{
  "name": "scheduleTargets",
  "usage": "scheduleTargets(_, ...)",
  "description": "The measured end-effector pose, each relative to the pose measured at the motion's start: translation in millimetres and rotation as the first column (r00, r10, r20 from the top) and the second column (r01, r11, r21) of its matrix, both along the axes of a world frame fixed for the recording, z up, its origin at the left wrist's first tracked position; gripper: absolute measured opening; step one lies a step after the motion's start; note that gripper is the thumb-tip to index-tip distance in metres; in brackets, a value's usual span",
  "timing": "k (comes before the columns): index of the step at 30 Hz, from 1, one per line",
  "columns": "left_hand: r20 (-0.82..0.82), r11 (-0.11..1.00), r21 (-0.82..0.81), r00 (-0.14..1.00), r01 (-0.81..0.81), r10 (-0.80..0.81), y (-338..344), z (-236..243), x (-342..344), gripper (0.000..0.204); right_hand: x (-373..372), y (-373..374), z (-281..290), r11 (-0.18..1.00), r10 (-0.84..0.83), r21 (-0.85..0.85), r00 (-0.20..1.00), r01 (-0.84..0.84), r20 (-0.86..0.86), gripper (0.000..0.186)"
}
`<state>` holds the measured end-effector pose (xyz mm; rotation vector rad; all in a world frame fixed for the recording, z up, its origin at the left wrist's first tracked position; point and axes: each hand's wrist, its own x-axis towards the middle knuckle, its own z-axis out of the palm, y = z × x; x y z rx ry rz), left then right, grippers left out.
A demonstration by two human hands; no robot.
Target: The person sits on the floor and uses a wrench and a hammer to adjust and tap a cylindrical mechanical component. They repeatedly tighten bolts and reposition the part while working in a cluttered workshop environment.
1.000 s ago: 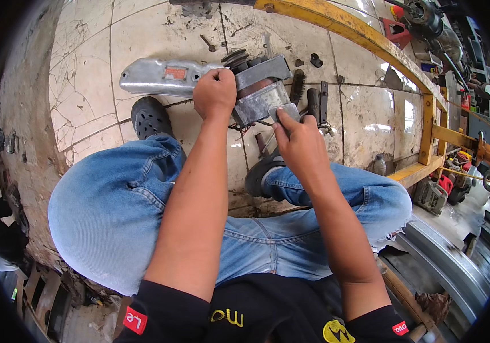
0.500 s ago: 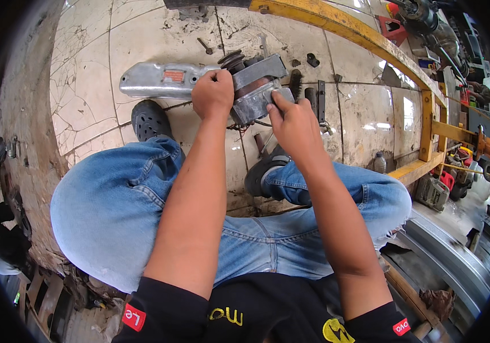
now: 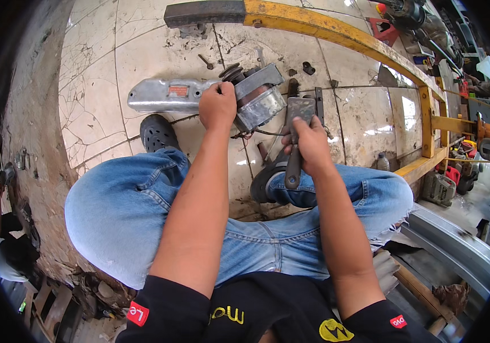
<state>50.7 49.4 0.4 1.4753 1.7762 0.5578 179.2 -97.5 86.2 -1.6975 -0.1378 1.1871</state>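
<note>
A grey motor-like part with a belt pulley and a brownish-red middle band, looking like an alternator (image 3: 262,106), rests tilted on the tiles in front of me. My left hand (image 3: 218,106) is closed at its left side, beside the pulley; the fingertips are hidden. Just right of it my right hand (image 3: 313,146) grips a scraper (image 3: 302,108) by its dark handle, with the wide flat blade pointing away from me. Left of the alternator lies a long silver metal cover (image 3: 159,95) with a red label.
A yellow steel frame (image 3: 336,28) runs along the far side and down the right. Beyond the scraper are a brush (image 3: 293,87), a dark flat bar (image 3: 319,106) and loose small parts. My shoes flank the work. Another person (image 3: 10,251) is at the far left.
My right hand has come off the alternator toward me and to the right, and now holds the scraper. My left hand stays at the alternator. The view has shifted slightly.
</note>
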Motion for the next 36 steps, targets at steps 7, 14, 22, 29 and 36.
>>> scheduleTargets(7, 0.039, 1.0, 0.002, 0.999, -0.02, 0.02, -12, 2, -1, 0.048, -17, -2, -19, 0.982, -0.007, 0.186, 0.991, -0.018, 0.13, 0.019)
scheduleTargets(14, 0.011, 0.998, 0.067, 1.0, -0.011, 0.011, -13, -8, -7, 0.048, -11, 2, -49, 0.992, 0.069, 0.048, 0.816, -0.117, 0.574, 0.02)
scheduleTargets(22, 0.002, 0.998, 0.059, 1.0, -0.013, 0.013, -14, -3, -7, 0.049, -39, 3, -57, 0.969, 0.226, -0.093, 0.666, -0.229, 0.71, 0.024)
scheduleTargets(29, 0.016, 0.998, 0.059, 1.0, -0.008, 0.007, -13, -3, -2, 0.048, -33, -1, -68, 0.964, 0.228, -0.111, 0.534, -0.243, 0.814, 0.022)
scheduleTargets(36, 0.024, 0.998, 0.068, 1.0, -0.012, 0.011, -14, -2, 0, 0.046, -31, -2, -45, 0.957, 0.281, -0.137, 0.69, -0.257, 0.667, 0.027)
